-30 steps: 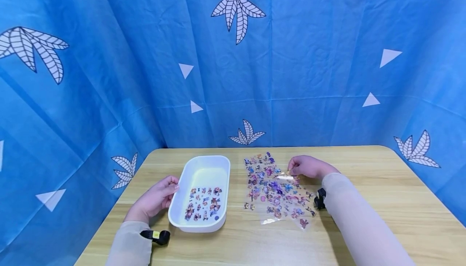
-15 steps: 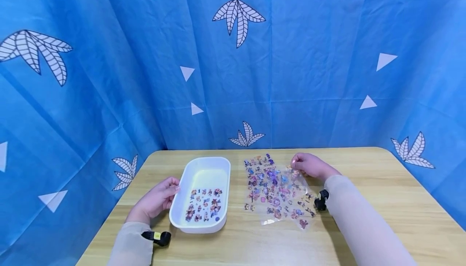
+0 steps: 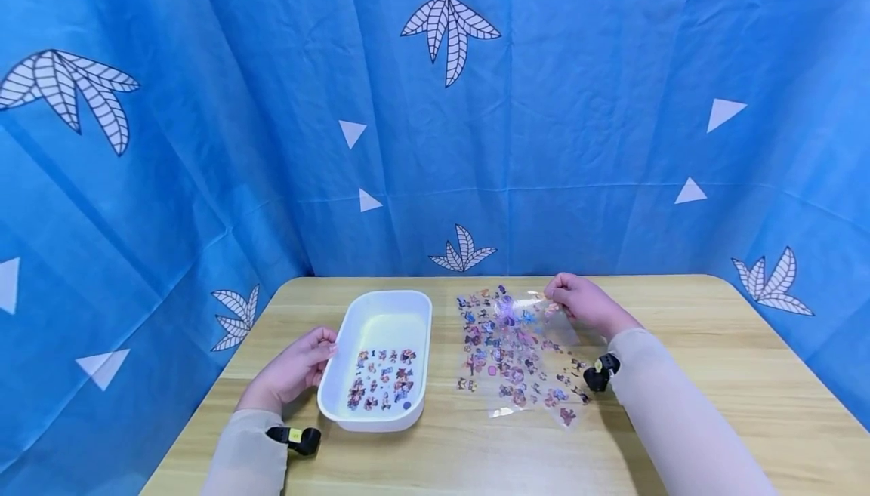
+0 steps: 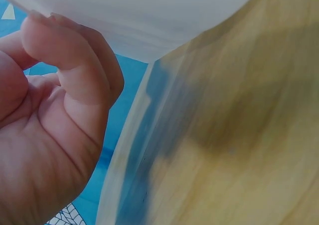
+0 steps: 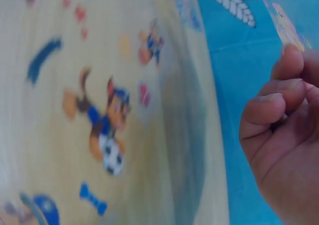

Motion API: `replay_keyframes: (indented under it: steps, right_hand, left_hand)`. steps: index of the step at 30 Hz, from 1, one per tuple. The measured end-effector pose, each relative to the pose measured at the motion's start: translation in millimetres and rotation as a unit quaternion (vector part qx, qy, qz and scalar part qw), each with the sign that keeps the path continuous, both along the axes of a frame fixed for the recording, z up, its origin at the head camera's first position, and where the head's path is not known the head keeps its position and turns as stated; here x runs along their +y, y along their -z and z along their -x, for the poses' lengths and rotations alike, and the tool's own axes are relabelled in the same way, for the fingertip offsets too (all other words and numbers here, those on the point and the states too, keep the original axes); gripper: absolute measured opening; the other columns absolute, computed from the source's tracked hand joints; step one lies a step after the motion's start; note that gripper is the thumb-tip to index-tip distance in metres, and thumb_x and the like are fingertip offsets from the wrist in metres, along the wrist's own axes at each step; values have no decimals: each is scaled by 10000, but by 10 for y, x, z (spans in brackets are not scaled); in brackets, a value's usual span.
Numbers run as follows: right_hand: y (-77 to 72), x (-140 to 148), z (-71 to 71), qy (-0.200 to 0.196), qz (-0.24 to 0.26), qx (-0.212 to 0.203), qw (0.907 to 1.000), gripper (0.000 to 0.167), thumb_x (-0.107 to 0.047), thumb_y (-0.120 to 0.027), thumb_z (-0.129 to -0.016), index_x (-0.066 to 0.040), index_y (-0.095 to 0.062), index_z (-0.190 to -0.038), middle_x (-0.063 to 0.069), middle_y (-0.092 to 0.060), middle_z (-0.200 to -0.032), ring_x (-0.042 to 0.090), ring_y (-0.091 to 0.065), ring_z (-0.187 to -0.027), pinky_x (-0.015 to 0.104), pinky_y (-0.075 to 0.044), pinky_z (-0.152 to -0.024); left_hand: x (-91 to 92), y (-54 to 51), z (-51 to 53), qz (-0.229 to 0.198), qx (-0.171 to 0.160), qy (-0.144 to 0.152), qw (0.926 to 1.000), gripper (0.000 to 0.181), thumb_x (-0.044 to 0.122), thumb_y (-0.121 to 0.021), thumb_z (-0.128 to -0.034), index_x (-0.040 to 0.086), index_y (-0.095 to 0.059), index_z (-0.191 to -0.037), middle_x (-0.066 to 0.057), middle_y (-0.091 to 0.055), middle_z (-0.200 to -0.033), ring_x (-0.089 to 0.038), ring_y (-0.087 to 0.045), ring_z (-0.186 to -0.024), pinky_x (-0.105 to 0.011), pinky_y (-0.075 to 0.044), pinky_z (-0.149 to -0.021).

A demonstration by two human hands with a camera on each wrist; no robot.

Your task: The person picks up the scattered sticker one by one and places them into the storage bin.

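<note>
Head: your right hand (image 3: 588,304) pinches a clear sticker sheet (image 3: 529,319) by its edge, over overlapping sheets (image 3: 499,399), right of the white tray (image 3: 381,426). Lift slowly; others may cling.
Left wrist: your left hand (image 4: 60,115) grips the tray's rim.
Right wrist: fingertip pinch, narrow; squeezing harder could crease the sheet.

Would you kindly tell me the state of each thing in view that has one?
Left hand: fingers curled, holding the white tub's left side.
Right hand: pinching the held sheet's edge.
White tub: open-topped, upright.
Sheet in the tub: sticker side showing, beneath the tub's rim.
Held sheet: clear, printed, partly lifted.
Other sheets: spread on the table, overlapping.
Blue curtain: hanging, creased.
</note>
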State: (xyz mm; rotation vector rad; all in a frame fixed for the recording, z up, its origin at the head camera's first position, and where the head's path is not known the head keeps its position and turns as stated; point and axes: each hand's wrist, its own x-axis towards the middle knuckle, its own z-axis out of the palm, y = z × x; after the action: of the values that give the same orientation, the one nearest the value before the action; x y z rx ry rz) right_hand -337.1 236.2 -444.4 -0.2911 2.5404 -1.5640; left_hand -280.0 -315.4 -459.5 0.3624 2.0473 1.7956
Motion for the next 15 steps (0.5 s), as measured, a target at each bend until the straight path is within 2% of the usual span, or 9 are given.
replay_keyframes:
  steps: [9,15]
  right_hand:
    - [-87,-164,-95,120,487,40,9987,250,-236,-573,-1040,14,-567,-1059,10,-475,-718,152,-436,-577,305,-423,-541]
    - [-105,-263,-146,54,820,-14,9966,256,-232,-559,-1049,22,-566,-1082,15,-482,-726,150,-457,-596,304,-456,-578]
  left_hand:
    - [14,-14,-9,12,13,-32,10000,231,163,-464,-1083,-26,-394,-1196,-61,-602,-902,-126,-523,-670,-236,-446,-558]
    - [16,-29,-12,-15,56,19,10000,227,150,-458,-1083,-37,-393,-1194,-64,-611,-919,-122,-528,-680,-238,-454,-567]
